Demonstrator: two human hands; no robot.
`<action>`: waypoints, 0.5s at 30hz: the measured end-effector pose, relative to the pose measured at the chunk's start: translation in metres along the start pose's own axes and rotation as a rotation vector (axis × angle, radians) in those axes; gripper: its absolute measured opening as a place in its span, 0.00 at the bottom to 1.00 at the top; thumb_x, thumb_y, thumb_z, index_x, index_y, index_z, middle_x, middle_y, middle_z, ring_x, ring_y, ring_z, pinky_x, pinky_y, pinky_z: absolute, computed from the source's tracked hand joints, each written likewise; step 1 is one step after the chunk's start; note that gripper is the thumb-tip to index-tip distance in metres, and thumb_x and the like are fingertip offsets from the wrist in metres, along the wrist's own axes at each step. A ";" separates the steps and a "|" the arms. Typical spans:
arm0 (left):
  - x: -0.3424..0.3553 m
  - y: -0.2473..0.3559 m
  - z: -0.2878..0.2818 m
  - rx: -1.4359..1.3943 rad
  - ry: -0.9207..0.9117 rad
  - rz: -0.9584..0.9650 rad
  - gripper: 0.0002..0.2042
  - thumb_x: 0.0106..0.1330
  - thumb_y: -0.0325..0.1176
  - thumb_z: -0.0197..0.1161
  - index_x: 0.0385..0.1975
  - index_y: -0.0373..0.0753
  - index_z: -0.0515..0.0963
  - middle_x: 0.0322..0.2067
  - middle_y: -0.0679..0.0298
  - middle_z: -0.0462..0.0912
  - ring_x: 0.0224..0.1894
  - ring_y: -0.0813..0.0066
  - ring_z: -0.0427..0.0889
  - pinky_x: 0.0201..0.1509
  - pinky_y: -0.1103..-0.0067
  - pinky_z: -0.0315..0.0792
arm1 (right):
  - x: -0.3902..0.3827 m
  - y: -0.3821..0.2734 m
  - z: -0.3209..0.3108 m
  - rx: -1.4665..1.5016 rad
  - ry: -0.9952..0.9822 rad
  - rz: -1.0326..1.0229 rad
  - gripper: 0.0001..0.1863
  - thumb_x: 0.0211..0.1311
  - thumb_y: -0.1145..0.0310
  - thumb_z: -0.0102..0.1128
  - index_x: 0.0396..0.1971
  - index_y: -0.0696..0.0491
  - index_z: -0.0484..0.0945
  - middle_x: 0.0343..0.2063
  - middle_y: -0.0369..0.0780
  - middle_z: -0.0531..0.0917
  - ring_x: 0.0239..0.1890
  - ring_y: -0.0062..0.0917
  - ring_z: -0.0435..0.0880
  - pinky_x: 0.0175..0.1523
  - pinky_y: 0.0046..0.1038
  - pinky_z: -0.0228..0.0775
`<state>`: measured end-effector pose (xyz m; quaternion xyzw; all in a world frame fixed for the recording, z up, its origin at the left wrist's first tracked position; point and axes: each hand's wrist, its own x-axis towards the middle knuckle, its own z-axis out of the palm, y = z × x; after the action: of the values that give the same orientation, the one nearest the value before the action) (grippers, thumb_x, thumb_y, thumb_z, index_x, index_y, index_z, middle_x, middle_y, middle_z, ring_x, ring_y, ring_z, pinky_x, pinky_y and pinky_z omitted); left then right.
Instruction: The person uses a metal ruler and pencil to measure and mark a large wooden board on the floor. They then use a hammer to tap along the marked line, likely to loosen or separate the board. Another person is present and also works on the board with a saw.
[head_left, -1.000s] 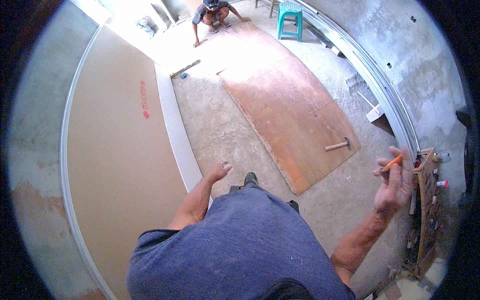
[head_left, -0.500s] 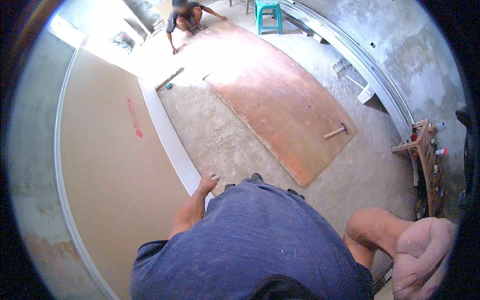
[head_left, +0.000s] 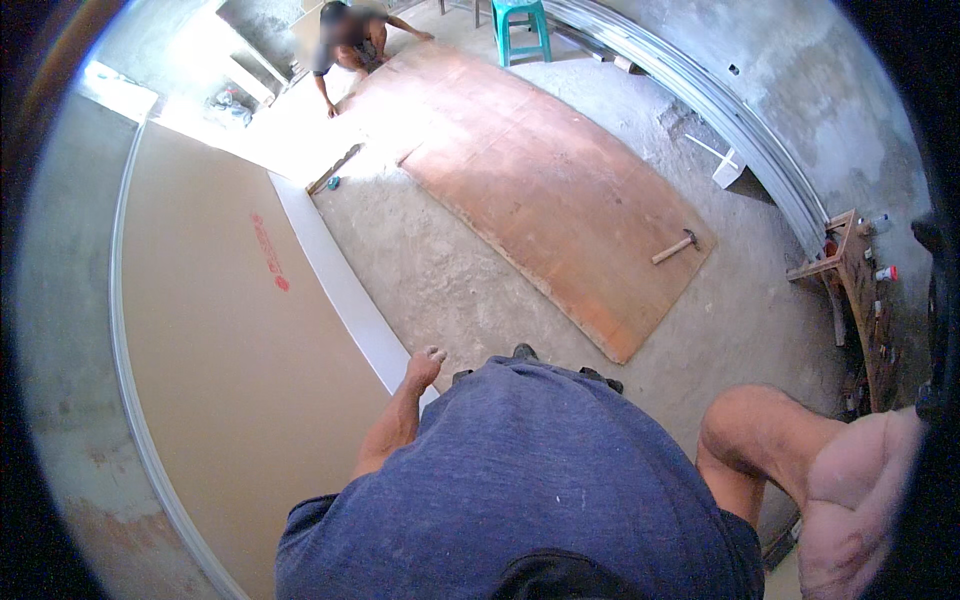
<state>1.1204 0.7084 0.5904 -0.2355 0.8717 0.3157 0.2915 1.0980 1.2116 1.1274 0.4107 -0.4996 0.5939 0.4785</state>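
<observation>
My left hand (head_left: 428,362) hangs by the white edge strip (head_left: 330,270) of a large tan board (head_left: 220,350) on the left, its fingers loosely bent and apart, holding nothing I can see. My right hand (head_left: 855,485) is raised close to the camera at the lower right; its fingers and whatever they may hold are hidden. A worn reddish plywood sheet (head_left: 560,220) lies on the floor ahead, with a hammer (head_left: 672,250) on its near right corner.
A co-worker (head_left: 350,45) squats at the plywood's far end. A teal stool (head_left: 520,28), long metal channels (head_left: 750,140) and a white angled piece (head_left: 728,170) lie along the right wall. A wooden crate (head_left: 860,300) with small items stands right; a dark offcut (head_left: 335,170) lies ahead.
My right hand has risen from holding an orange object out at the right to close by the camera, where that object is out of sight. The view has shifted; the co-worker stays squatting.
</observation>
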 end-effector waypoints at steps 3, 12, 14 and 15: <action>0.010 -0.008 0.001 0.027 -0.032 0.000 0.28 0.69 0.50 0.61 0.61 0.36 0.78 0.60 0.44 0.80 0.64 0.50 0.78 0.69 0.65 0.70 | -0.010 0.005 0.004 -0.009 0.040 -0.016 0.14 0.56 0.56 0.61 0.33 0.49 0.72 0.31 0.38 0.69 0.30 0.28 0.70 0.28 0.29 0.63; 0.023 -0.022 0.009 0.000 -0.045 0.070 0.28 0.69 0.49 0.61 0.61 0.33 0.78 0.56 0.46 0.82 0.57 0.54 0.80 0.63 0.66 0.72 | -0.021 -0.004 0.010 -0.050 0.088 -0.026 0.13 0.54 0.57 0.61 0.32 0.49 0.72 0.30 0.39 0.69 0.30 0.28 0.70 0.28 0.29 0.63; 0.023 -0.021 0.006 -0.003 -0.067 0.044 0.29 0.69 0.50 0.60 0.61 0.33 0.77 0.60 0.44 0.80 0.65 0.49 0.77 0.69 0.65 0.69 | -0.022 -0.009 0.013 -0.063 0.086 -0.029 0.13 0.54 0.57 0.61 0.32 0.49 0.72 0.30 0.39 0.69 0.30 0.28 0.69 0.28 0.29 0.63; 0.023 -0.022 0.005 -0.001 -0.067 0.048 0.29 0.69 0.50 0.60 0.61 0.33 0.77 0.60 0.44 0.80 0.65 0.49 0.77 0.69 0.65 0.69 | -0.022 -0.011 0.016 -0.071 0.084 -0.034 0.13 0.54 0.57 0.61 0.31 0.49 0.72 0.30 0.39 0.69 0.30 0.28 0.69 0.28 0.29 0.62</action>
<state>1.1188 0.6913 0.5633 -0.2041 0.8667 0.3309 0.3126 1.1138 1.1933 1.1110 0.3765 -0.4930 0.5843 0.5232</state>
